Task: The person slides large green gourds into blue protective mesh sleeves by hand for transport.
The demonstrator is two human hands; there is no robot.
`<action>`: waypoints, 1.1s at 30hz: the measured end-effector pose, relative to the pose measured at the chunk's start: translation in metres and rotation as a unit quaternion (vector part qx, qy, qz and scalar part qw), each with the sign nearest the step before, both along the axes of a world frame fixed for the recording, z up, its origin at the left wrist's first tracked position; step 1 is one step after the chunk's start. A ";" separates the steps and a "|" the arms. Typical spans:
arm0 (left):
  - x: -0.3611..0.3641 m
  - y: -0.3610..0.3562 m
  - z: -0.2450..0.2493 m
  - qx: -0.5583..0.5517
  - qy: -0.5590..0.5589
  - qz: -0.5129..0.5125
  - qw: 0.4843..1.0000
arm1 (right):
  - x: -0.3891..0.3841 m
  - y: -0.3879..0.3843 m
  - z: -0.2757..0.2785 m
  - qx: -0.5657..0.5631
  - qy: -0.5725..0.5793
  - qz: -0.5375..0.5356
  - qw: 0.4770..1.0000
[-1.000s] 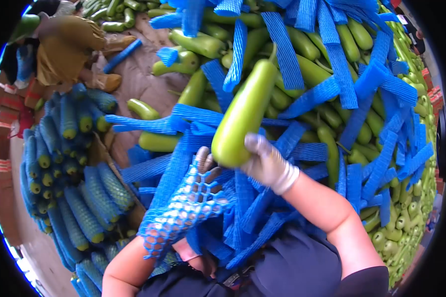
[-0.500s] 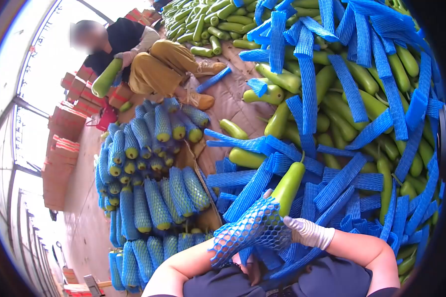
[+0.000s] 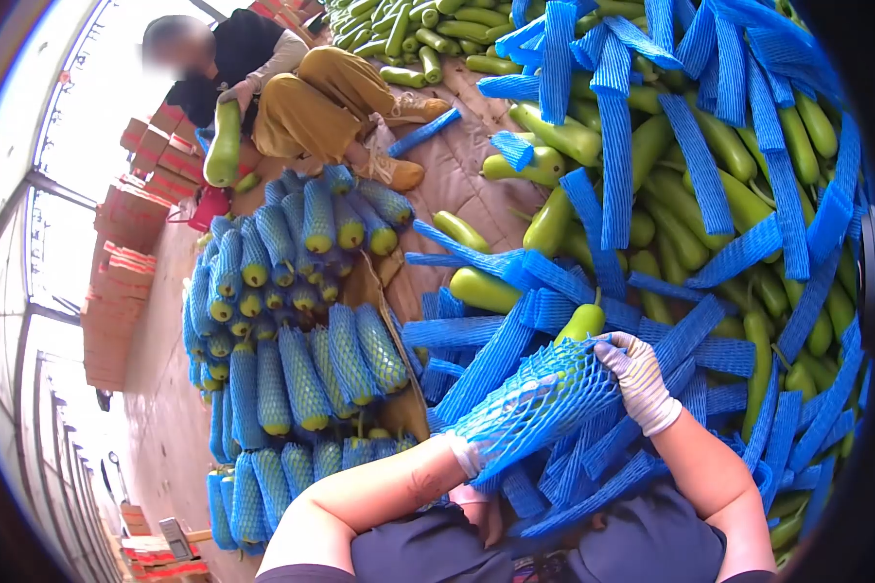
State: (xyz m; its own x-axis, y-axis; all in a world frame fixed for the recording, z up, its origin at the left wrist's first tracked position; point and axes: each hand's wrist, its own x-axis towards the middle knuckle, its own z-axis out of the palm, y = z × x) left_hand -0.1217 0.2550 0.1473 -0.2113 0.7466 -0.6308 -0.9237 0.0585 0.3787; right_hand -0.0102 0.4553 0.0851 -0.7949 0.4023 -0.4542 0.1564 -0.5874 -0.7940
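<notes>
With my right hand (image 3: 642, 381) I'm pinching the blue net (image 3: 566, 400) shut-fingered at its edge; my left hand (image 3: 525, 389) is sitting inside, finger spread unclear. The gourd (image 3: 581, 323) is showing its neck beyond the mesh. Netted gourds (image 3: 304, 379) are lining the left; bare gourds (image 3: 676, 219) are lying right.

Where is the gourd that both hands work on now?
In the head view, right of centre, the gourd pokes from the blue net beside the right hand.

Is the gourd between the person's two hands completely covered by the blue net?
No, the stem end of the gourd pokes out bare past the edge of the blue net, beside the right hand.
</notes>
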 end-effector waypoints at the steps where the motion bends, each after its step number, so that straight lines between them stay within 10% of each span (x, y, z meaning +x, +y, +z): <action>1: 0.002 -0.002 0.008 -0.015 0.003 -0.005 1.000 | 0.000 0.002 -0.001 0.010 -0.001 -0.004 1.000; 15: -0.010 -0.013 0.061 -0.074 0.108 -0.140 0.981 | -0.002 0.030 -0.010 0.134 0.083 -0.071 0.985; 22: 0.004 -0.010 0.044 -0.070 0.442 -0.212 0.869 | 0.010 -0.021 0.018 -0.239 0.104 0.025 0.965; 26: -0.022 -0.006 0.072 -0.024 0.263 -0.468 0.843 | 0.022 -0.028 0.009 -0.313 0.061 0.050 0.946; 33: -0.021 -0.012 0.030 -0.033 0.327 -0.119 0.937 | 0.010 -0.048 0.060 -0.117 0.160 0.165 0.966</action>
State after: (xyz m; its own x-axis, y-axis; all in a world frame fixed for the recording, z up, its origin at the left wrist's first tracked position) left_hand -0.1432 0.2431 0.1774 -0.4014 0.7856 -0.4709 -0.4532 0.2764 0.8475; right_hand 0.0002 0.4075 0.1449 -0.9771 0.0183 -0.2119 0.1351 -0.7163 -0.6846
